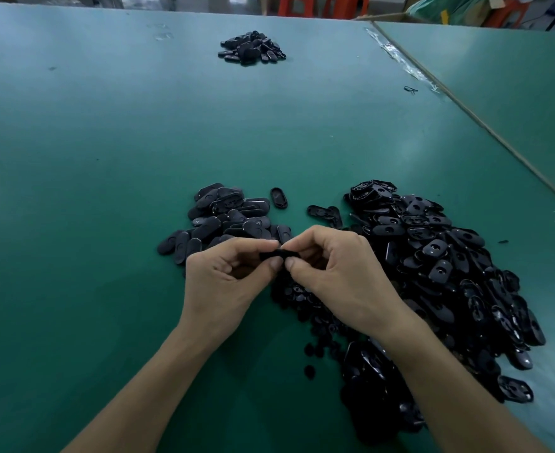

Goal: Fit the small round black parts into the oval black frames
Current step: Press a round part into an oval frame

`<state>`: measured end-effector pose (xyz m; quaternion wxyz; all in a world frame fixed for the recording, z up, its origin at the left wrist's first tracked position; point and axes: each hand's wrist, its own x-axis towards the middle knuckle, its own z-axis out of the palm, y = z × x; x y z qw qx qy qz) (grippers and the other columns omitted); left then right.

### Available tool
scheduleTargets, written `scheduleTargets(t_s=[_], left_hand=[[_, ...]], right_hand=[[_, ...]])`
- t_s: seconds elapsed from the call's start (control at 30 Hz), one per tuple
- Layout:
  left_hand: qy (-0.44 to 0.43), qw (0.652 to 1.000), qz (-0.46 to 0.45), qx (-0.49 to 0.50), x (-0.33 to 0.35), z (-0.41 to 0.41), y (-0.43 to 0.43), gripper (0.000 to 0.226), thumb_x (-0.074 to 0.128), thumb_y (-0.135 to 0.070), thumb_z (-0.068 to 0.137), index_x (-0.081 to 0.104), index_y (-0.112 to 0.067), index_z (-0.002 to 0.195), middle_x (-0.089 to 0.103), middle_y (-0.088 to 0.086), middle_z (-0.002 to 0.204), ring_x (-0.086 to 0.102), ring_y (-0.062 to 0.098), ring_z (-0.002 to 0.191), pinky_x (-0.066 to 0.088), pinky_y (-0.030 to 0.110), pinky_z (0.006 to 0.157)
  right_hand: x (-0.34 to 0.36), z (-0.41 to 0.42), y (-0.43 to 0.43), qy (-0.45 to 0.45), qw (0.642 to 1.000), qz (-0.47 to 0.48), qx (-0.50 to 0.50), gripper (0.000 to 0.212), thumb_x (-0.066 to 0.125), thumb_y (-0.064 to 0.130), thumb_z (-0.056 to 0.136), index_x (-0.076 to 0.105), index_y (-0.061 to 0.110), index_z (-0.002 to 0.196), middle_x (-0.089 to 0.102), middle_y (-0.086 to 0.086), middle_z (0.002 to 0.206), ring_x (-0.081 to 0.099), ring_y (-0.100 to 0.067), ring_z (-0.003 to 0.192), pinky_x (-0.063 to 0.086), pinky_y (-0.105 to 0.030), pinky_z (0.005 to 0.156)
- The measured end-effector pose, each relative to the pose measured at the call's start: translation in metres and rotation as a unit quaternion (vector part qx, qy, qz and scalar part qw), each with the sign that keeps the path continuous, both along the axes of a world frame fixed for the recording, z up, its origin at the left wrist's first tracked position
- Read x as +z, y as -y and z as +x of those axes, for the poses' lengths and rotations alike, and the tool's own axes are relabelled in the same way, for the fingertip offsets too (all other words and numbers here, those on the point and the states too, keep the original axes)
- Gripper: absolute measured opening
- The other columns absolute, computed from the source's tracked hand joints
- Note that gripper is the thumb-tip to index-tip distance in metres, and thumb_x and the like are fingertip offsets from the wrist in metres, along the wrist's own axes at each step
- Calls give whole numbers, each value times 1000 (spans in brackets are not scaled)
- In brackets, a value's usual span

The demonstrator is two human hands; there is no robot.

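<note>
Both hands meet above the green table (106, 191), pinching one oval black frame (277, 255) between thumbs and fingertips. My left hand (227, 282) grips its left end, my right hand (335, 273) its right end. Most of the frame is hidden by fingers, and I cannot tell whether a round part sits in it. Small round black parts (310, 371) lie scattered under and below my right wrist. A big heap of oval black frames (449, 266) spreads to the right. A smaller pile of closed oval pieces (223, 220) lies just beyond my left hand.
Loose frames, one (279, 197) and a pair (325, 214), lie between the two near heaps. Another pile of black pieces (251, 48) sits far back at centre. A seam with a cord (465, 109) separates a second green table on the right. Orange stools (321, 4) stand behind.
</note>
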<state>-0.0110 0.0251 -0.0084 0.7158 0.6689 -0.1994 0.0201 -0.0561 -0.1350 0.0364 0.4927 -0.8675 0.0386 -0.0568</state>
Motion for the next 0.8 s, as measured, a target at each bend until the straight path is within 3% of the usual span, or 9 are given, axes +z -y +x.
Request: scheduleTargets(t_s=[0.13, 0.27, 0.43, 0.53, 0.6, 0.7, 0.8], left_hand=[[4, 1000, -12, 11, 1, 0, -1, 20, 79, -10, 73, 74, -21, 89, 76, -11, 79, 68, -1, 68, 53, 12, 66], [35, 999, 7, 37, -1, 0, -1, 28, 82, -3, 74, 75, -28, 87, 76, -11, 80, 69, 3, 68, 53, 14, 65], [110, 988, 78, 80, -2, 2, -4, 22, 80, -15, 79, 74, -32, 92, 75, -15, 83, 71, 4, 70, 55, 17, 67], [191, 959, 148, 145, -2, 7, -8, 22, 79, -10, 82, 74, -26, 97, 71, -20, 92, 69, -3, 78, 54, 14, 72], [214, 945, 168, 182, -2, 11, -12, 20, 78, -8, 85, 75, -20, 100, 69, -19, 94, 67, -5, 84, 53, 16, 77], [238, 927, 188, 220, -2, 16, -17, 14, 77, -7, 88, 76, -11, 101, 67, -8, 99, 66, 3, 91, 57, 26, 82], [232, 916, 223, 240, -1, 19, -20, 14, 76, -9, 88, 76, -9, 102, 66, -2, 102, 65, 9, 91, 53, 20, 86]], right_hand=[[4, 0, 2, 2, 1000, -9, 18, 15, 74, 9, 87, 77, 19, 98, 74, 12, 79, 69, 1, 73, 50, -10, 67], [6, 0, 2, 9, 1000, -10, 26, 17, 74, 8, 88, 78, 19, 99, 75, 11, 81, 70, 0, 73, 52, -12, 67], [7, 4, 2, 2, 999, -44, 28, 18, 71, 11, 90, 77, 21, 103, 76, 13, 89, 69, 6, 82, 51, -9, 77], [4, 12, 15, 1, 987, -156, -30, 24, 66, 20, 95, 72, 20, 118, 71, 8, 109, 64, 2, 98, 45, -11, 94], [1, 18, 30, -25, 957, -279, -80, 36, 61, 23, 98, 61, 19, 133, 59, -2, 129, 52, -14, 117, 36, -23, 105], [-5, 26, 45, -110, 900, -406, -118, 50, 55, 31, 100, 43, 27, 148, 38, -7, 145, 33, -29, 131, 29, -42, 110], [-10, 29, 49, -149, 878, -438, -122, 42, 47, 36, 102, 47, 28, 144, 39, -5, 144, 31, -30, 132, 28, -46, 107]])
